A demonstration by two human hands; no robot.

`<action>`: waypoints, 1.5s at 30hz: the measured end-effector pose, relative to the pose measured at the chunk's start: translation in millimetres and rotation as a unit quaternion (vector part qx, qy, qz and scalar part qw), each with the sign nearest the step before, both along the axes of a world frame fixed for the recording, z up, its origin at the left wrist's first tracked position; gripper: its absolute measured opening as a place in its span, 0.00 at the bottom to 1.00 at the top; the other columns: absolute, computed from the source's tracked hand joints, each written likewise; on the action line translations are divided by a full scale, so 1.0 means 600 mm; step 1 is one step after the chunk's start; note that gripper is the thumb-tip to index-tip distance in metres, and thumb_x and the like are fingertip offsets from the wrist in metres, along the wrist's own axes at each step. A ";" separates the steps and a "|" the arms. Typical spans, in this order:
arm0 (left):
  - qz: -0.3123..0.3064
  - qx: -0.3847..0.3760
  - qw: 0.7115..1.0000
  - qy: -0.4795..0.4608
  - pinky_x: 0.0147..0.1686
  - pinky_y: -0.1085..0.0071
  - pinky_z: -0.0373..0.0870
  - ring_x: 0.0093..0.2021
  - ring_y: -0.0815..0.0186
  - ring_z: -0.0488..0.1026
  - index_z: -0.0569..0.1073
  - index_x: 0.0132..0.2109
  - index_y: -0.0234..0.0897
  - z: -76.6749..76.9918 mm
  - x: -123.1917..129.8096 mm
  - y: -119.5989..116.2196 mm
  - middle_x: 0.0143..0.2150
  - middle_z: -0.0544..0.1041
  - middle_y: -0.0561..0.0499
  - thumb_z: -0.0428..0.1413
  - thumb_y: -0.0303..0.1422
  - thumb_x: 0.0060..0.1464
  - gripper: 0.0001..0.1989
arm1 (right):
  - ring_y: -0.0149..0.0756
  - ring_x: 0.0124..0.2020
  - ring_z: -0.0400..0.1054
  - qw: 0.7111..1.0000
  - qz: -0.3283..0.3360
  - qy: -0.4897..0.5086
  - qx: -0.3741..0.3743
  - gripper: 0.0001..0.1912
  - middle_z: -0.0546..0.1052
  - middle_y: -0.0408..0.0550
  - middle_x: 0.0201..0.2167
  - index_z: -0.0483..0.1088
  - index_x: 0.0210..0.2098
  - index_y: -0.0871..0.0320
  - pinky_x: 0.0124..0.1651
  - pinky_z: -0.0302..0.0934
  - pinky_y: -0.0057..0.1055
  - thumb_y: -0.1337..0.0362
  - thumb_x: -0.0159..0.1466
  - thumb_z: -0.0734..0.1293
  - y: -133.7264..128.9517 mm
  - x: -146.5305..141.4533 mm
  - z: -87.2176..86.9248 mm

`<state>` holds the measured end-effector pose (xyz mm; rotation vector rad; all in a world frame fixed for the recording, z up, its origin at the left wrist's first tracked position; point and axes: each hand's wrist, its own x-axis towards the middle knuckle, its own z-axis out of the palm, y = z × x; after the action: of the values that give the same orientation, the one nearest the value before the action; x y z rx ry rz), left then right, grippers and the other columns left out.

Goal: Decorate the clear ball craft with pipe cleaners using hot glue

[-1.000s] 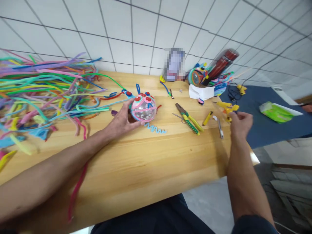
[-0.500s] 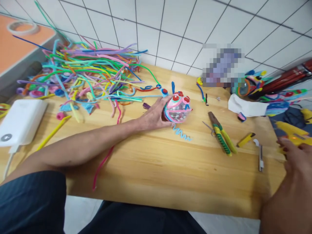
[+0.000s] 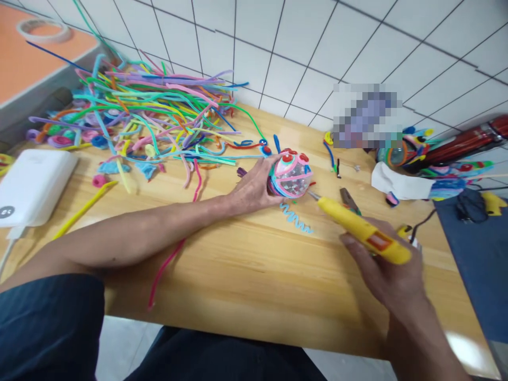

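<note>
Left hand (image 3: 253, 188): fingers wrapped around the side of the pink ball (image 3: 289, 175), holding it on the table (image 3: 254, 275), near the back edge.
Right hand (image 3: 387, 267): fingers closed around the yellow glue gun (image 3: 363, 230); its tip points at the ball.
Blue curl (image 3: 296, 218): on the table, just in front of the ball.
Fuzzy sticks (image 3: 151, 119): piled at the back left corner.

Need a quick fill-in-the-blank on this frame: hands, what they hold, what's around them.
1. The left hand grips the decorated ball while the right hand holds a yellow ____.
2. The glue gun has its nozzle pointed at the ____.
3. On the wooden table, just in front of the ball, lies a light blue ____ pipe cleaner.

Missing words: glue gun; ball; coiled
</note>
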<state>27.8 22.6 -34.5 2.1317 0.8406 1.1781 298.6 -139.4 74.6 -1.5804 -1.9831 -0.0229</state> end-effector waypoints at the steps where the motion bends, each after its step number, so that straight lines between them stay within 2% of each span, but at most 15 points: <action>1: 0.003 0.000 1.000 0.006 0.72 0.41 0.72 0.73 0.41 0.71 0.57 0.77 0.41 0.003 0.000 -0.002 0.72 0.72 0.34 0.73 0.53 0.56 0.53 | 0.49 0.40 0.86 0.998 0.039 -0.050 0.006 0.12 0.88 0.53 0.43 0.80 0.51 0.53 0.40 0.81 0.40 0.54 0.73 0.72 0.005 -0.013 -0.001; 3: 0.006 0.002 1.000 0.012 0.71 0.41 0.73 0.72 0.41 0.71 0.56 0.77 0.41 0.007 0.000 -0.005 0.72 0.72 0.34 0.71 0.54 0.57 0.52 | 0.49 0.44 0.86 0.990 0.096 -0.104 0.023 0.12 0.87 0.53 0.47 0.76 0.56 0.52 0.44 0.81 0.41 0.59 0.75 0.69 0.014 -0.031 -0.002; 6: 0.004 0.003 1.000 0.016 0.70 0.41 0.73 0.71 0.41 0.72 0.56 0.77 0.41 0.006 0.003 -0.007 0.72 0.72 0.34 0.70 0.55 0.58 0.51 | 0.48 0.44 0.86 0.984 0.118 -0.128 0.044 0.12 0.87 0.52 0.46 0.73 0.57 0.53 0.43 0.79 0.39 0.63 0.76 0.68 0.023 -0.045 -0.005; 9: 0.011 0.001 1.000 0.029 0.68 0.39 0.74 0.70 0.40 0.72 0.55 0.78 0.41 0.002 0.005 -0.007 0.72 0.71 0.33 0.69 0.56 0.58 0.52 | 0.47 0.43 0.85 0.982 0.114 -0.138 0.057 0.11 0.86 0.52 0.44 0.72 0.57 0.54 0.42 0.78 0.37 0.63 0.76 0.68 0.028 -0.051 -0.014; 15: 0.005 0.001 0.999 0.046 0.68 0.39 0.75 0.72 0.39 0.69 0.53 0.79 0.43 -0.004 0.006 -0.006 0.74 0.69 0.34 0.71 0.50 0.57 0.53 | 0.48 0.42 0.85 0.979 0.102 -0.168 0.052 0.11 0.86 0.53 0.44 0.72 0.57 0.54 0.40 0.77 0.38 0.62 0.76 0.68 0.033 -0.050 -0.030; 20: 0.001 -0.002 0.999 0.051 0.69 0.39 0.74 0.73 0.39 0.68 0.53 0.78 0.43 0.000 0.006 -0.006 0.76 0.66 0.34 0.71 0.47 0.57 0.52 | 0.48 0.42 0.85 0.978 0.078 -0.187 0.039 0.12 0.87 0.53 0.45 0.72 0.57 0.53 0.40 0.76 0.38 0.62 0.76 0.68 0.031 -0.051 -0.033; 28: -0.001 0.000 0.998 0.060 0.68 0.40 0.75 0.73 0.39 0.69 0.54 0.78 0.41 0.006 0.005 -0.008 0.75 0.67 0.33 0.71 0.46 0.57 0.51 | 0.45 0.41 0.84 0.976 0.092 -0.191 0.053 0.11 0.86 0.51 0.43 0.71 0.57 0.54 0.39 0.74 0.35 0.65 0.76 0.68 0.034 -0.060 -0.033; 35: 0.008 -0.007 0.998 0.055 0.67 0.41 0.76 0.70 0.40 0.72 0.55 0.78 0.42 0.009 0.008 -0.009 0.73 0.70 0.33 0.69 0.53 0.59 0.50 | 0.46 0.39 0.84 0.978 0.073 -0.191 0.044 0.10 0.86 0.52 0.43 0.72 0.56 0.54 0.38 0.74 0.36 0.62 0.76 0.68 0.031 -0.057 -0.037; 45: -0.007 0.012 0.999 0.049 0.69 0.37 0.74 0.73 0.38 0.68 0.53 0.78 0.42 0.001 0.006 -0.005 0.77 0.66 0.33 0.68 0.52 0.60 0.50 | 0.47 0.41 0.84 0.979 0.071 -0.185 0.035 0.10 0.85 0.52 0.42 0.73 0.55 0.54 0.38 0.74 0.37 0.60 0.77 0.67 0.030 -0.053 -0.036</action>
<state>31.4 19.6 -34.2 2.2265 0.8577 1.0899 266.9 -121.2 52.9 -1.4654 -2.3467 -0.3509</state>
